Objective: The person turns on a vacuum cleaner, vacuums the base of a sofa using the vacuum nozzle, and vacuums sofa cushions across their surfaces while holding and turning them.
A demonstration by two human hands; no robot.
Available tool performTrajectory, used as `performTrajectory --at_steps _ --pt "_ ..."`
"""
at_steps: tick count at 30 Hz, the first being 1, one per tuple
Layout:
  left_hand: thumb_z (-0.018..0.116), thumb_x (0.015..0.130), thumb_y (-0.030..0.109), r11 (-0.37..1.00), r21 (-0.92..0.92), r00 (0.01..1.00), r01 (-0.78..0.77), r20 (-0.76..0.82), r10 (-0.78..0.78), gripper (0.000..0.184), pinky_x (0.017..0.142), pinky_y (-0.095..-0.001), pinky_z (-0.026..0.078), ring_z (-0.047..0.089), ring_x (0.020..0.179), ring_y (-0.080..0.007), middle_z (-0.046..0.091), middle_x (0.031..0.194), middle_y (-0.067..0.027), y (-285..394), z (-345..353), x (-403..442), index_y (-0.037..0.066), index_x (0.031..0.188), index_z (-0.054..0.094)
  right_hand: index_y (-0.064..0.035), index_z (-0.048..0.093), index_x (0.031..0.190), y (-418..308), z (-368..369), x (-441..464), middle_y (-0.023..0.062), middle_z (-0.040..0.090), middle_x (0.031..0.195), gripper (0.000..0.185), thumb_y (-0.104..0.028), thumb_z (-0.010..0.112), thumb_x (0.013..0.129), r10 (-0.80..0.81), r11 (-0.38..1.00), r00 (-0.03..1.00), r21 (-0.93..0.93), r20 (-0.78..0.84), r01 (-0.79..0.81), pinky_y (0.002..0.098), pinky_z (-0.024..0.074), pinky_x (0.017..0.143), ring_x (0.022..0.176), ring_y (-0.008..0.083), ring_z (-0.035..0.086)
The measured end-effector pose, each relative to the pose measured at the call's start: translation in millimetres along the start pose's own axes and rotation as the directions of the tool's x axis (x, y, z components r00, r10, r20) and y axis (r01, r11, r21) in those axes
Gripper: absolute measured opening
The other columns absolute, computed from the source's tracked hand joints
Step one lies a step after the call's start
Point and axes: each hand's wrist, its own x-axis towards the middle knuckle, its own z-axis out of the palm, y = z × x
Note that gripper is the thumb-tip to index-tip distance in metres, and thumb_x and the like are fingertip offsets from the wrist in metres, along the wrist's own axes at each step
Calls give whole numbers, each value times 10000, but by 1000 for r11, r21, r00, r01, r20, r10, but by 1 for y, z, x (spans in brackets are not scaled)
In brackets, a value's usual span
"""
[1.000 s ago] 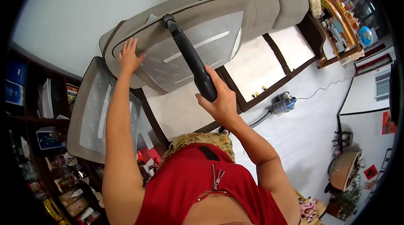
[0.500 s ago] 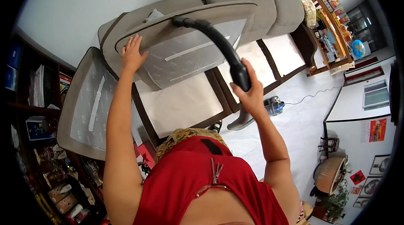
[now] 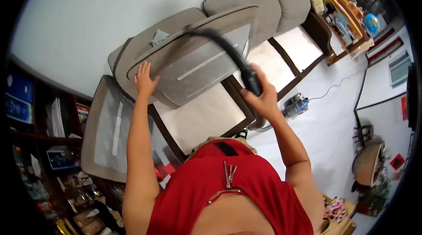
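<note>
My right hand (image 3: 263,95) is wrapped round the black handle of a vacuum cleaner wand (image 3: 229,50). The wand's blurred far end lies against the upper edge of a grey-brown sofa cushion (image 3: 154,60). That cushion stands tilted up, its pale underside facing me. Flat on its left part rests my left hand (image 3: 147,81), fingers spread, holding nothing. The vacuum cleaner body (image 3: 295,104) sits on the floor to the right, with a cord trailing off. A second cushion (image 3: 99,147) leans at the left, underside showing.
The bare sofa base (image 3: 202,114) has dark wooden rails. Backrest cushions (image 3: 244,9) line the wall, and a crumpled grey-white item (image 3: 159,37) lies among them. A dark shelf unit (image 3: 39,136) full of things stands left; a cluttered wooden stand (image 3: 345,19) is at the far right.
The view has shifted and turned a little. The wand's far end is now blurred at the cushion's upper edge. My left hand stays spread on the cushion; my right keeps its grip.
</note>
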Motion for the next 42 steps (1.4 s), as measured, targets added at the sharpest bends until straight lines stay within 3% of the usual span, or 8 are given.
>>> performTrajectory --at_steps 6,10,11,16,17,27,32,42 --pt "754 811 312 998 47 999 -39 -6 39 775 1126 -554 289 265 1478 -269 333 1593 -36 2 3 1 161 1487 406 -215 485 1424 1 18 -6 181 680 1063 742 -199 755 733 -106 993 983 68 151 96 418 540 794 900 373 668" --pt "743 804 329 999 47 999 -15 34 13 773 1140 -525 286 261 1480 -277 334 1592 -40 4 -1 6 155 1480 412 -235 487 1421 37 -11 8 193 680 982 741 -192 739 725 -124 992 990 -2 74 124 424 544 748 831 382 673" --pt "741 802 335 999 36 999 -12 40 11 776 1141 -523 285 259 1482 -279 334 1592 -40 5 0 8 154 1480 412 -137 506 1412 41 -27 13 202 650 1218 719 -153 759 739 -19 1000 994 12 107 17 357 510 930 1093 331 667" --pt "744 788 354 999 25 999 22 44 -24 778 1160 -487 284 276 1470 -313 351 1577 -81 4 10 15 125 1461 430 -134 494 1428 96 -84 34 175 681 1095 716 -160 754 762 106 994 990 35 -91 -103 313 489 911 982 241 678" --pt "747 786 356 1000 21 999 22 39 -23 778 1164 -479 284 281 1466 -320 355 1574 -90 3 12 17 119 1457 435 -216 486 1435 114 -90 39 202 697 945 736 -206 735 742 -8 1000 980 17 -201 12 383 531 780 835 340 704" --pt "762 794 340 974 53 968 219 109 -224 785 1161 -450 302 300 1447 -347 368 1548 -157 40 -5 27 90 1456 425 -216 483 1433 165 -154 57 195 700 1007 728 -218 728 747 128 990 967 90 -221 -111 384 540 798 852 339 704" --pt "767 787 366 946 315 996 71 21 -82 861 1148 -453 313 339 1407 -399 364 1534 -219 113 -5 55 47 1485 376 -258 489 1422 153 -145 49 130 671 950 721 -227 738 746 -146 984 987 92 -65 152 417 560 721 793 341 671" --pt "809 740 411 977 127 922 171 329 -204 1020 1169 -422 302 270 1457 -401 197 1592 -277 137 27 124 95 1552 277 -267 493 1420 225 -181 94 177 689 1017 731 -235 716 725 -4 994 979 104 -206 26 422 546 751 843 373 676"
